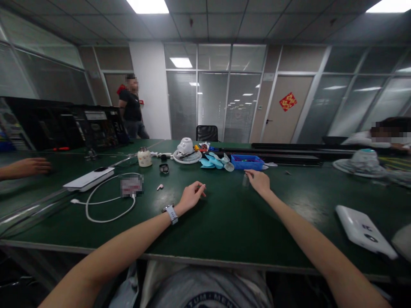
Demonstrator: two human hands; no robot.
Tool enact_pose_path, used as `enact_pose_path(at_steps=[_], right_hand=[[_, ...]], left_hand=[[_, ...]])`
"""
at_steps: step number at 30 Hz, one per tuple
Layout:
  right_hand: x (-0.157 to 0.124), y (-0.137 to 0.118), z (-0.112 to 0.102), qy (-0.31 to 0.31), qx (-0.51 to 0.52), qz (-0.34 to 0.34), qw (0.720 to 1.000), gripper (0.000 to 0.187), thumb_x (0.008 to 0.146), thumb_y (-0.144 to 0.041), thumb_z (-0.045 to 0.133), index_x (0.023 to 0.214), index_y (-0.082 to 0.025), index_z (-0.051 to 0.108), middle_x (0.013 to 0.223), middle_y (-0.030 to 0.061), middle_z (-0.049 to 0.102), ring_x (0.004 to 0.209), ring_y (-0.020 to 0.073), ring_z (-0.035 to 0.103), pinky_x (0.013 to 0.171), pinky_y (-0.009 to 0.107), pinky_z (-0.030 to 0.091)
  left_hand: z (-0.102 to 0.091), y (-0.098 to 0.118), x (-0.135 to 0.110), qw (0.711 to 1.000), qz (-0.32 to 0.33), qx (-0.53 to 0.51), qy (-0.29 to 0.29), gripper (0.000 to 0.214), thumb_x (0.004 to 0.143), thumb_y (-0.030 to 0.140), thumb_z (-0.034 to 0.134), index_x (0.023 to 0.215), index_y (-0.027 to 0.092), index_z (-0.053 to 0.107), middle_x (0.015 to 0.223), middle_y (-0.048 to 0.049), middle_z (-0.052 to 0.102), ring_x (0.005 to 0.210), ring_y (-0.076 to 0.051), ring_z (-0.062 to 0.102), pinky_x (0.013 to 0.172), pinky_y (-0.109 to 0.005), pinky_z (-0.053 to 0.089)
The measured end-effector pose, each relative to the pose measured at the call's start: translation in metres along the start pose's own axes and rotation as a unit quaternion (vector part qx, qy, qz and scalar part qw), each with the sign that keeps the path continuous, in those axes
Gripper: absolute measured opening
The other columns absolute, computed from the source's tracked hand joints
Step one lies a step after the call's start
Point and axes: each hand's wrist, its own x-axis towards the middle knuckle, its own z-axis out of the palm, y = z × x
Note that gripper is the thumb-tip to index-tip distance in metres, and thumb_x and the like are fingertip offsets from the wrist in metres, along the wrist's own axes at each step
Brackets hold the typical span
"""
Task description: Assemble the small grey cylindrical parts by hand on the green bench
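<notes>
My left hand (192,197), with a watch (171,214) on its wrist, hovers low over the green table with its fingers pinched together. A tiny pale spot shows at the fingertips, too small to name. To its left lies a white and pink earbud (159,187). My right hand (259,183) is closed at the fingertips on the top of a small clear cylinder (245,180), upright at the table surface. Behind that hand sits a blue basket (247,162) with small parts in it. Light blue fan blades (214,161) lie beside the basket.
A white fan housing (185,147), a patterned jar (144,157) and a dark watch-like item (163,168) stand further back. At left are a cable (111,220), a white box (90,179) and another person's hand (35,166). A white device (366,231) lies right.
</notes>
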Motion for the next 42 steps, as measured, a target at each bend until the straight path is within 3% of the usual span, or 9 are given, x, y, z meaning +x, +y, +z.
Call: enact_pose_path(at_steps=[3, 6, 12, 15, 19, 22, 26, 30, 42], right_hand=[[-0.005, 0.004, -0.001, 0.042, -0.032, -0.068, 0.996, 0.037, 0.095, -0.032, 0.039, 0.120, -0.022, 0.065, 0.114, 0.0110, 0.069, 0.105, 0.0242, 0.063, 0.094, 0.039, 0.041], [-0.008, 0.022, -0.002, 0.098, -0.051, -0.049, 0.993, 0.042, 0.096, -0.038, 0.039, 0.127, -0.018, 0.059, 0.135, 0.0138, 0.055, 0.124, 0.0272, 0.050, 0.105, 0.046, 0.029], [-0.015, 0.065, 0.000, -0.059, -0.018, 0.045, 0.997, 0.054, 0.087, -0.042, 0.055, 0.135, -0.018, 0.048, 0.115, 0.0135, 0.067, 0.096, 0.0265, 0.065, 0.082, 0.036, 0.047], [-0.016, 0.066, -0.001, -0.046, 0.000, 0.079, 0.996, 0.048, 0.084, -0.035, 0.059, 0.129, -0.022, 0.052, 0.105, 0.0107, 0.070, 0.090, 0.0265, 0.067, 0.080, 0.036, 0.047], [-0.014, 0.035, -0.018, 0.082, 0.033, 0.093, 0.992, 0.048, 0.085, -0.034, 0.057, 0.130, -0.019, 0.051, 0.108, 0.0132, 0.069, 0.097, 0.0288, 0.064, 0.090, 0.043, 0.043], [-0.022, -0.010, -0.036, 0.133, 0.130, 0.021, 0.982, 0.055, 0.087, -0.037, 0.056, 0.138, -0.019, 0.043, 0.112, 0.0117, 0.067, 0.094, 0.0251, 0.064, 0.093, 0.043, 0.042], [-0.054, -0.074, -0.044, -0.009, 0.273, -0.147, 0.951, 0.071, 0.086, -0.033, 0.060, 0.148, -0.026, 0.027, 0.103, 0.0047, 0.068, 0.083, 0.0195, 0.064, 0.088, 0.038, 0.046], [-0.085, -0.108, -0.035, -0.116, 0.297, -0.251, 0.914, 0.084, 0.082, -0.025, 0.066, 0.151, -0.030, 0.017, 0.105, 0.0028, 0.066, 0.084, 0.0177, 0.063, 0.090, 0.039, 0.045], [-0.095, -0.113, -0.030, -0.149, 0.281, -0.223, 0.921, 0.091, 0.082, -0.029, 0.066, 0.152, -0.030, 0.008, 0.104, 0.0047, 0.066, 0.084, 0.0191, 0.062, 0.085, 0.039, 0.047]], left_hand=[[-0.001, 0.004, -0.002, 1.000, -0.001, 0.002, -0.001, 0.039, 0.087, 0.054, 0.043, 0.091, 0.019, 0.059, 0.075, -0.0050, 0.072, 0.066, -0.018, 0.067, 0.061, -0.027, 0.048], [0.000, 0.004, -0.002, 1.000, 0.003, -0.009, -0.007, 0.039, 0.086, 0.054, 0.044, 0.090, 0.019, 0.060, 0.075, -0.0050, 0.072, 0.066, -0.018, 0.067, 0.062, -0.027, 0.049], [0.002, -0.001, 0.000, 1.000, 0.008, -0.013, -0.011, 0.041, 0.084, 0.057, 0.045, 0.089, 0.019, 0.060, 0.073, -0.0042, 0.072, 0.064, -0.018, 0.066, 0.060, -0.027, 0.048], [0.001, 0.000, -0.001, 1.000, 0.008, -0.001, -0.001, 0.040, 0.085, 0.056, 0.045, 0.092, 0.020, 0.060, 0.075, -0.0039, 0.072, 0.065, -0.018, 0.066, 0.061, -0.028, 0.048], [-0.002, 0.009, -0.005, 0.999, 0.035, 0.028, 0.023, 0.033, 0.087, 0.050, 0.046, 0.097, 0.021, 0.059, 0.079, -0.0035, 0.072, 0.068, -0.018, 0.066, 0.063, -0.029, 0.047], [-0.001, 0.020, -0.010, 0.995, 0.088, 0.038, 0.036, 0.030, 0.087, 0.045, 0.050, 0.102, 0.021, 0.060, 0.092, -0.0055, 0.071, 0.081, -0.019, 0.066, 0.072, -0.031, 0.049], [0.004, 0.037, -0.021, 0.987, 0.154, 0.023, 0.036, 0.035, 0.085, 0.042, 0.057, 0.113, 0.021, 0.056, 0.115, -0.0084, 0.065, 0.104, -0.021, 0.062, 0.089, -0.035, 0.048], [0.009, 0.047, -0.030, 0.987, 0.160, -0.030, -0.011, 0.045, 0.087, 0.038, 0.056, 0.126, 0.021, 0.043, 0.117, -0.0086, 0.066, 0.108, -0.021, 0.062, 0.095, -0.037, 0.045], [0.007, 0.051, -0.012, 0.987, 0.143, -0.072, 0.014, 0.048, 0.081, 0.031, 0.063, 0.120, 0.021, 0.037, 0.089, -0.0028, 0.074, 0.092, -0.019, 0.070, 0.089, -0.034, 0.048]])
